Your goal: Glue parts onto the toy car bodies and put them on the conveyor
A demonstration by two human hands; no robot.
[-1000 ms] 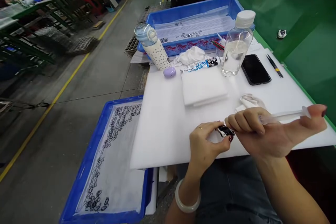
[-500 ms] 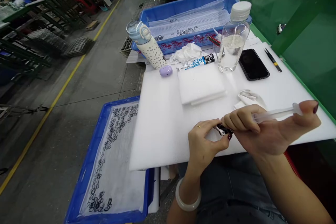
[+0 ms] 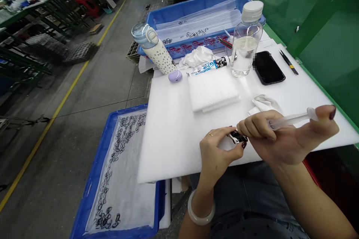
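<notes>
Between the thumb and fingers of my left hand (image 3: 214, 153) is a small glossy black-and-white piece (image 3: 238, 137); its exact kind is hard to make out. My right hand (image 3: 283, 138) is wrapped round a clear plastic syringe (image 3: 291, 119), with the thumb pressed on the plunger's end. The syringe's tip is hidden by the right fingers, which lie close beside the piece. Both hands are over the front edge of a white foam board (image 3: 171, 130). A crumpled white cloth (image 3: 263, 104) lies just behind my right hand.
A folded white foam sheet (image 3: 213, 91), glue tube (image 3: 209, 66), purple case (image 3: 175, 76), dotted bottle (image 3: 159, 56), clear bottle (image 3: 245, 48), phone (image 3: 269, 68) and tweezers (image 3: 288, 62) lie around the board. Blue trays stand behind (image 3: 193, 9) and lower left (image 3: 92, 168), the latter with many dark rings.
The view has shifted slightly. Both hands keep the same hold on the piece and the syringe; the thumb still rests on the plunger.
</notes>
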